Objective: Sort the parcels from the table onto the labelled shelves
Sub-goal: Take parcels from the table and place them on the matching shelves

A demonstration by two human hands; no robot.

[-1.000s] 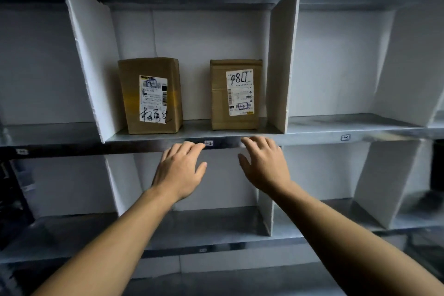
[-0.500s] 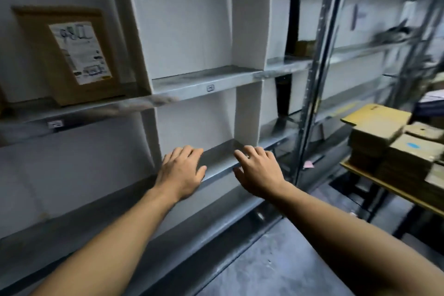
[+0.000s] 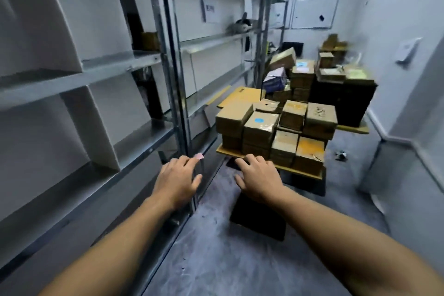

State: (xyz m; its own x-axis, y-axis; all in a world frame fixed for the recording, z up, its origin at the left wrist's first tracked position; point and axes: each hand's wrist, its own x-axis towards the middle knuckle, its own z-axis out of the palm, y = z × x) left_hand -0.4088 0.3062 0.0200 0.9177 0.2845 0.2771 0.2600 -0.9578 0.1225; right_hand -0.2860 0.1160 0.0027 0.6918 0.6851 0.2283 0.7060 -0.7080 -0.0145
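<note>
Nearest, low in the frame, our left grip (image 3: 176,180) and right grip (image 3: 258,175) reach forward side by side over the grey floor (image 3: 216,247), both empty with fingers loosely spread, palms down, the left one close beside the metal shelves (image 3: 134,60) that fill the left half of the frame. Beyond the right grip, at centre, the parcels (image 3: 276,132) sit stacked on the yellow-edged bench (image 3: 307,174), more boxes (image 3: 300,74) heaped behind them; farthest, at upper right, a whiteboard (image 3: 313,13) hangs.
</note>
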